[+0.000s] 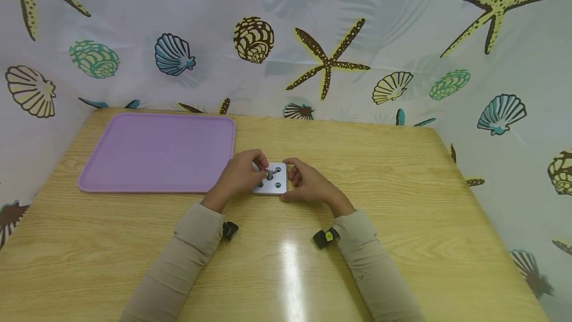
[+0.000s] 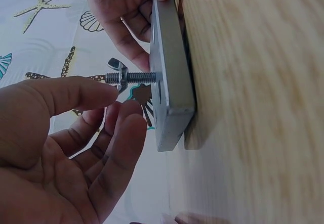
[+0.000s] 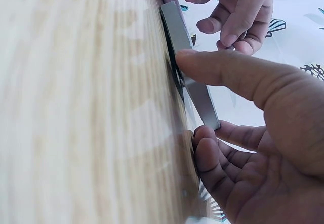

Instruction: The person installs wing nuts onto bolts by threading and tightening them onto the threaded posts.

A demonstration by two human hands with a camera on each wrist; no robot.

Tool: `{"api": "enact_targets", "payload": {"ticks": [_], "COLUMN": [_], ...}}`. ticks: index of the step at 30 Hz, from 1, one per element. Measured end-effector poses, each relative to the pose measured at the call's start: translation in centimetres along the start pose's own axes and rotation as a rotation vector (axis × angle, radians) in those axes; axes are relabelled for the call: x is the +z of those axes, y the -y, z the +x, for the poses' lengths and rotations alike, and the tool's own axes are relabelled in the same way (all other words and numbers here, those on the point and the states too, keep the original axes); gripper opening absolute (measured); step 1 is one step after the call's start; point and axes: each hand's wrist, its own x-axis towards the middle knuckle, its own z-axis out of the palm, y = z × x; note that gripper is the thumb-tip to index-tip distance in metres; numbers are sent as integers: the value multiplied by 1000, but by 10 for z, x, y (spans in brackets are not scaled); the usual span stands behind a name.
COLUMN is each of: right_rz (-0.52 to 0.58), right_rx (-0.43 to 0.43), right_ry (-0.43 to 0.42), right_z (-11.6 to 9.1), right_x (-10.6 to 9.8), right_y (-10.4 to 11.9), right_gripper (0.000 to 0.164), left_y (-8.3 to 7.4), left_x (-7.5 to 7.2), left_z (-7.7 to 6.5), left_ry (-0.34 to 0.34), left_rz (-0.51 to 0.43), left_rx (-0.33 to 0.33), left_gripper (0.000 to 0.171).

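A square silver metal plate (image 1: 272, 190) with several holes lies by the tray, one side raised off the table in the right wrist view. From its middle a threaded bolt (image 2: 143, 78) stands up, carrying a wing nut (image 2: 122, 77) partway along the thread, clear of the plate's face. My left hand (image 1: 241, 172) is at the wing nut, thumb tip against a wing and the other fingers curled just beside it. With thumb and fingers on opposite edges, my right hand (image 1: 313, 183) grips the plate from the right.
A purple tray (image 1: 165, 153) lies on the wooden table (image 1: 380, 173) to the left, its right edge close to the left hand. A shell-and-starfish patterned cloth (image 1: 214, 83) hangs behind the table and along its sides.
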Motion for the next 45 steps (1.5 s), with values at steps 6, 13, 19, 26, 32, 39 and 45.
{"api": "enact_targets", "payload": {"ticks": [6,13,19,26,32,39,45], "right_rz": [3,3,2,8,-2,-11,-19], "right_rx": [-1,7,-6,-9,-13,-22,-15], "right_ry": [-3,-4,-3,-2,3,4,0], "right_z": [0,1,-1,-3,-2,-1,-1], "right_x": [-1,-2,-2,-1,0,0,0], "right_y": [1,2,2,3,1,-1,-2], "right_gripper": [84,84,84,84,83,84,84], "left_y": [0,-1,-2,-2,-2,-2,-2], "left_x": [-1,-2,-3,2,3,6,4], "left_z": [1,1,0,-2,-4,-2,-1], "left_ry": [-3,2,33,33,27,19,29], "left_rz": [-15,-28,-60,-67,-66,-38,-46], "left_rx": [-5,-2,-4,10,19,34,25], "left_gripper": [3,5,19,27,27,26,21]}}
